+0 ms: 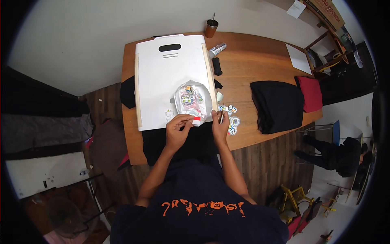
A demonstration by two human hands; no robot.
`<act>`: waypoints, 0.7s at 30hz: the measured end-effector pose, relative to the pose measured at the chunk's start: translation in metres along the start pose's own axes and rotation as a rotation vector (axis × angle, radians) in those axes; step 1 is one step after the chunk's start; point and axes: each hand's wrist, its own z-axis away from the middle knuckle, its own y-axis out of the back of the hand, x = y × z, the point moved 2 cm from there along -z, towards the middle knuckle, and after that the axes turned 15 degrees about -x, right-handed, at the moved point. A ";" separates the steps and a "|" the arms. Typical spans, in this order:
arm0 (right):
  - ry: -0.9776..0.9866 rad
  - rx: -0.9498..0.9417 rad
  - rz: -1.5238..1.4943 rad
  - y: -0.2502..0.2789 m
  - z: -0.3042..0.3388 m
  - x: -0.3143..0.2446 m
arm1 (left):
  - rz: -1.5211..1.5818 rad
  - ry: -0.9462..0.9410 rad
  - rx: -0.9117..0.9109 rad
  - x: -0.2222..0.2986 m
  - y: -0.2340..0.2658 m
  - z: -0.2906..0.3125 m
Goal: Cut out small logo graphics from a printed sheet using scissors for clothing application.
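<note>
My left hand (178, 129) pinches a small red-and-white piece (197, 120) over the near rim of a white, bag-like container (208, 103). Inside that container lie colourful printed cutouts (190, 96). At the board's near right edge, my right hand (220, 128) is closed, fingertips together around something small and thin that I cannot make out. Under the container is a large white board (154, 81) with an oval handle slot and pale strips along its sides. Several blue-and-white patterned cutouts (232, 124) lie on the table just right of my right hand.
The wooden table (239, 73) holds folded black cloth (278, 106), red cloth (310, 94), a white sheet (298, 59) and a brown tumbler (211, 28) at the back. Black fabric (178, 144) lies at the near edge. Another person (339, 156) is at the far right.
</note>
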 end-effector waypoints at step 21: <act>-0.045 -0.563 -0.246 -0.028 0.033 -0.103 | 0.078 -0.063 0.108 0.047 0.011 -0.017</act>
